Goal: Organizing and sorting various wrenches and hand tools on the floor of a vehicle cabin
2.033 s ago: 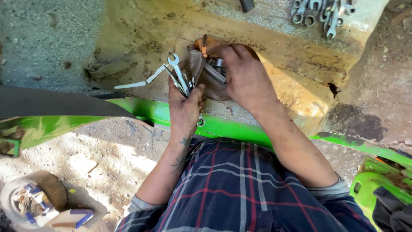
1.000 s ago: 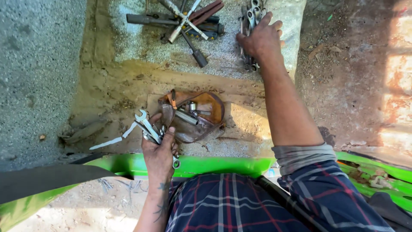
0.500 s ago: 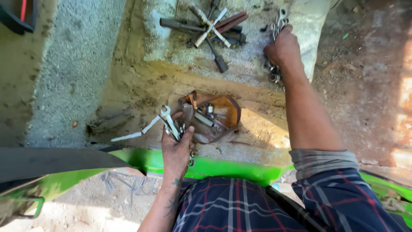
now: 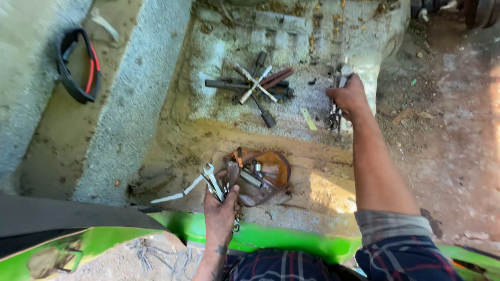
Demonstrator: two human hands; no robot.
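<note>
The left hand point(image 4: 220, 208) has its fingers clamped on a bunch of spanners point(image 4: 213, 182) near the brown pouch point(image 4: 263, 177); the right hand point(image 4: 348, 96), far right, grips another spanner cluster point(image 4: 336, 106); loosely bunched, either could slip and scatter.

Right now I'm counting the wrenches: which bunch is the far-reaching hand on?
The right hand grips the wrench cluster by the slab's right edge, not the bunch in the left hand near the brown pouch.
</note>
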